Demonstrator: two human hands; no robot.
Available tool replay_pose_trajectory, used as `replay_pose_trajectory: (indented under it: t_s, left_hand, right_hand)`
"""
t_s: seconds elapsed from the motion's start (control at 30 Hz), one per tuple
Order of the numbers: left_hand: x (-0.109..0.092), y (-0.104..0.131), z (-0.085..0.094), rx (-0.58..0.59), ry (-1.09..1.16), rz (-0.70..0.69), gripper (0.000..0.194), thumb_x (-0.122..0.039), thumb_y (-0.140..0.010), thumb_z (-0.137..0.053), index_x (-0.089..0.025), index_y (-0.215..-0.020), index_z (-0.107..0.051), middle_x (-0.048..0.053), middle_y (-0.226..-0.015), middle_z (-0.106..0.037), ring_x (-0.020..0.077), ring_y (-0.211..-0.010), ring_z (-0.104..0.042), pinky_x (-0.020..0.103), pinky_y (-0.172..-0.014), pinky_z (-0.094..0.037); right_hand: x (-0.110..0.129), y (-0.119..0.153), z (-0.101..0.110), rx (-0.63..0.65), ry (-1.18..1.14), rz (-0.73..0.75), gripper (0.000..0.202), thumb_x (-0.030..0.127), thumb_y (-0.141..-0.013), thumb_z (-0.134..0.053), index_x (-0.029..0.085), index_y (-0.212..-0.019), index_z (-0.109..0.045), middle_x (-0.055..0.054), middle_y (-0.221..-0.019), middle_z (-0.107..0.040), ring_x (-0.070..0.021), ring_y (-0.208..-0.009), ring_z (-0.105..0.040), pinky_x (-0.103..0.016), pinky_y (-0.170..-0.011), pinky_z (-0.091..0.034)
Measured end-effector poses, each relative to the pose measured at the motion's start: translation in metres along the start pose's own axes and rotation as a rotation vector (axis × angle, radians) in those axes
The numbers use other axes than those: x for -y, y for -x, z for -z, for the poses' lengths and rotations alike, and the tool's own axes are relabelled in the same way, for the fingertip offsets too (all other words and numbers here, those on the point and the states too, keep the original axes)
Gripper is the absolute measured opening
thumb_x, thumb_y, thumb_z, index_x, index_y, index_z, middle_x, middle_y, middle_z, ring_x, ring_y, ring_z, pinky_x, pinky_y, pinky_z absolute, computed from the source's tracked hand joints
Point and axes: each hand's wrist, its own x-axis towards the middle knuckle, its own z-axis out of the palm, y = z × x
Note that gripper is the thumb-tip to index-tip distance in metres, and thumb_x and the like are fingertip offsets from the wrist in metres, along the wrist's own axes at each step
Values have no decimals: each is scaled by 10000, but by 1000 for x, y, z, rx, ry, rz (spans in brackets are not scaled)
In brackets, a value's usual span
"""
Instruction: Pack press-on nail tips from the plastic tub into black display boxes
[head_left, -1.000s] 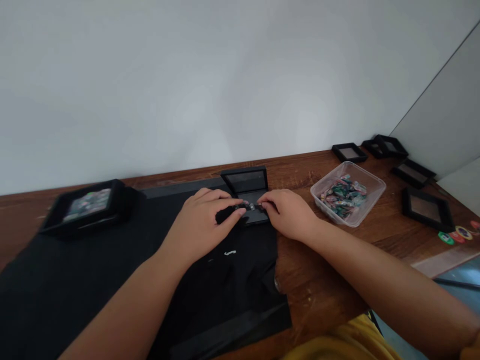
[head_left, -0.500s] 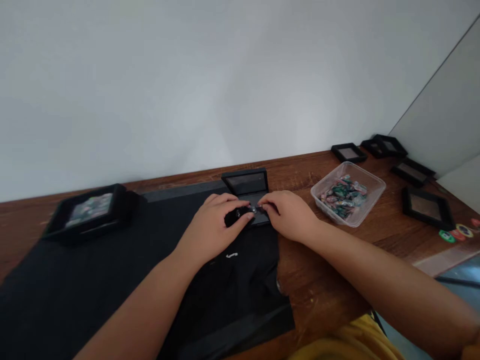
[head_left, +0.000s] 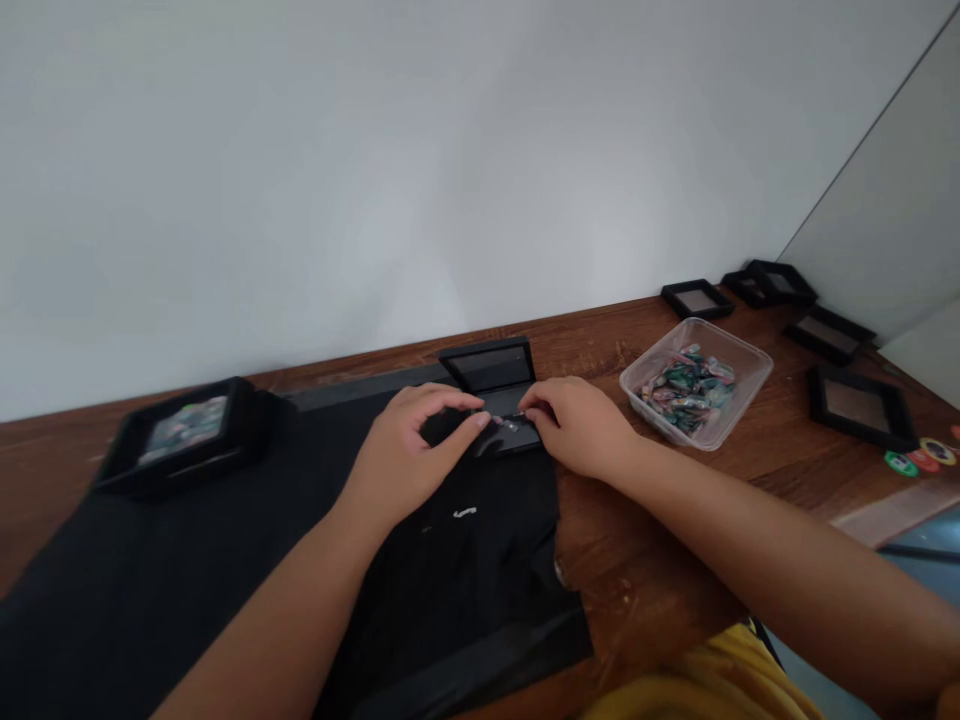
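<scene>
A small black box (head_left: 504, 440) lies on the black sheet with its windowed lid (head_left: 491, 370) tilted up at the back. Over the box's base, a thin shiny strand (head_left: 508, 425) with pale and pinkish bits stretches between my hands; its exact kind is too small to make out. My left hand (head_left: 412, 445) pinches the strand's left end between thumb and forefinger, the other fingers curled above. At the box's right side, my right hand (head_left: 577, 425) has its fingertips closed on the other end, the grip partly hidden.
On the right stands a clear plastic tub (head_left: 739, 400) of small wrapped pieces (head_left: 686, 385). Beyond it are several black windowed boxes (head_left: 861, 408) and round stickers (head_left: 900, 462). Stacked black boxes (head_left: 124, 460) sit at left. A white scrap (head_left: 465, 512) lies on the black sheet (head_left: 480, 600).
My left hand's thumb and forefinger have shifted slightly left, drawing away from the right hand, and more of the strand shows between them. My right hand has barely moved.
</scene>
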Motion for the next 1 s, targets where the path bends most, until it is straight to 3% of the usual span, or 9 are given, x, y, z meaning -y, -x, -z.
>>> replay_pose_trajectory:
  t_s: [0.1,0.2,0.43,0.6,1.0]
  left_hand:
    - [2,0,5,41,7,119,333,-553,-809,-646,-228,-792,-718,24,-810,-713,195,-760,-620,308,-674,-463]
    - [4,1,7,109,-20,166,359,-583,-763,-677,-226,-742,-700,-1,-686,-649,167,-644,-549,293,-608,-417]
    - [1,2,1,235,53,35,313,-548,-823,-647,-274,-907,-773,42,-928,-748,232,-866,-681,349,-768,-528]
    - [0,2,1,249,20,13,313,-546,-854,-620,-294,-910,-797,49,-924,-753,246,-851,-691,361,-740,-546]
    - [2,4,10,331,-110,-173,366,-449,-947,-513,-308,-1153,-780,55,-888,-745,241,-843,-660,375,-771,-541]
  right_hand:
    - [2,1,1,-2,7,-14,200,109,-946,-584,162,-1042,-751,-79,-1080,-767,-250,-1051,-653,-339,-895,-457]
    - [3,2,2,2,23,-30,206,113,-942,-579,163,-1046,-750,-82,-1071,-766,-254,-1044,-651,-345,-882,-456]
    - [3,1,1,-38,1,-13,181,134,-941,-598,167,-1040,-747,-77,-1015,-759,-234,-985,-650,-331,-845,-446]
    - [2,1,1,-98,-22,33,155,141,-935,-618,164,-1022,-744,-66,-958,-747,-212,-920,-645,-318,-819,-438]
    - [3,2,3,-24,-24,12,163,123,-915,-614,183,-981,-750,-51,-949,-760,-206,-915,-649,-312,-794,-431]
